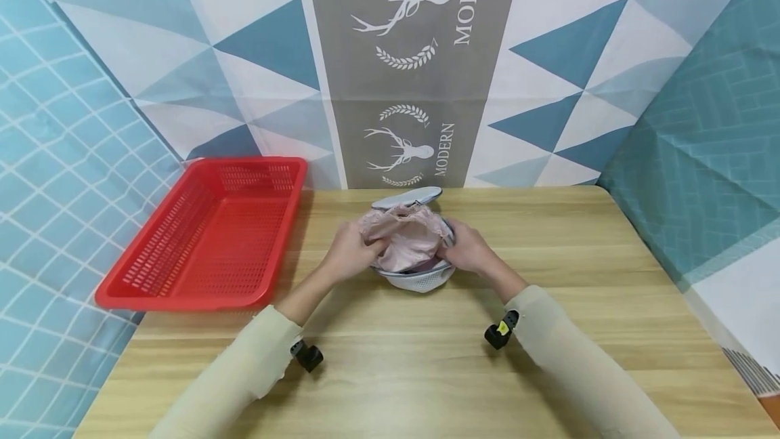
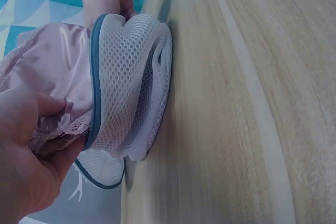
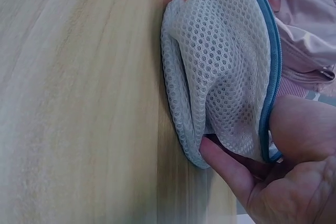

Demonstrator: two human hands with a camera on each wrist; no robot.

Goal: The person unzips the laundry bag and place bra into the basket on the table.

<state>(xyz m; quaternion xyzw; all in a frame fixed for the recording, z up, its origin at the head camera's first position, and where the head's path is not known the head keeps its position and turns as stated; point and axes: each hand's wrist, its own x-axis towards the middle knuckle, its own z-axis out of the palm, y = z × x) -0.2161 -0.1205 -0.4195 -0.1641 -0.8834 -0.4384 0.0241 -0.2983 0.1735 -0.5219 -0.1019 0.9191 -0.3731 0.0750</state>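
A white mesh laundry bag (image 1: 420,281) with a blue-grey zipper edge sits on the table, its lid flap (image 1: 407,198) folded back at the far side. A pink satin garment (image 1: 404,241) with lace trim bulges from the bag's mouth. My left hand (image 1: 353,251) pinches the garment between thumb and fingers, close to the zipper edge in the left wrist view. On the opposite side, my right hand (image 1: 466,247) grips the bag's zippered rim, thumb near the zipper (image 3: 272,72) and a finger against the mesh. The lower part of the garment is hidden inside the bag.
A red plastic basket (image 1: 207,303) with slotted sides stands at the left of the wooden table (image 1: 414,371). Patterned cloth walls (image 1: 262,39) rise behind the table and at both sides. Black wrist cameras (image 1: 307,356) hang below both sleeves.
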